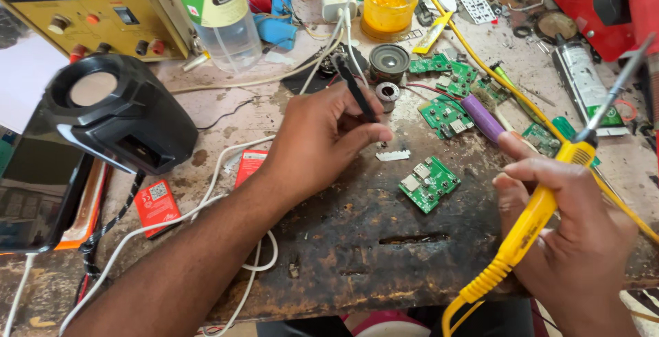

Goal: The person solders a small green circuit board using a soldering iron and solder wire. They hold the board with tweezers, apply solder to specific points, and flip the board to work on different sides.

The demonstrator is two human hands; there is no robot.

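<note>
My left hand [322,138] pinches black tweezers [357,90], tips pointing up and away, above the scorched bench top [357,241]. My right hand [563,220] grips a yellow soldering iron [542,200] whose metal tip [618,83] points up to the right. Between the hands a small green circuit board [429,182] lies flat, with a small white strip [392,154] just above it. Neither tool touches the board.
More green boards [446,114], a purple cell [480,117] and a small round speaker [388,61] lie behind. A black speaker housing [117,114], yellow power supply [89,7], clear bottle [220,14], orange flux jar [388,4] and white cables [226,165] crowd the left and back.
</note>
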